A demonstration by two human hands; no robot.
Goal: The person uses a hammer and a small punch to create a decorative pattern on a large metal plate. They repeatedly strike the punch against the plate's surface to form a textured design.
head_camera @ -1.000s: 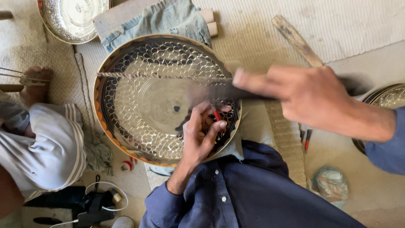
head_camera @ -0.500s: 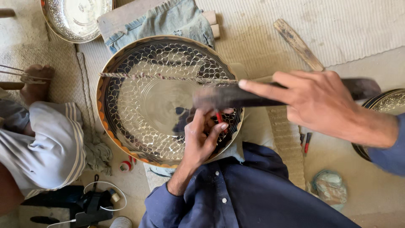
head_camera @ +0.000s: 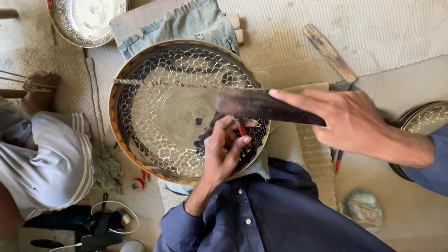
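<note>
A large round metal tray [head_camera: 154, 112] with an engraved scale pattern lies in front of me, a rope [head_camera: 177, 84] stretched across it. My left hand [head_camera: 224, 149] pinches a small red-handled chisel [head_camera: 241, 130] upright on the tray's right side. My right hand [head_camera: 350, 121] grips a dark flat wooden mallet [head_camera: 261, 106], its head just above the chisel's top.
A second engraved tray [head_camera: 86, 21] sits at top left and part of another [head_camera: 420, 121] at right. A wooden stick [head_camera: 329, 51], folded denim cloth [head_camera: 186, 23], a red tape roll [head_camera: 136, 184], and cables lie around. Another person sits at left [head_camera: 46, 158].
My right hand has brought the mallet down and left until its head sits over the chisel. The left hand holds the chisel at about the same spot on the tray.
</note>
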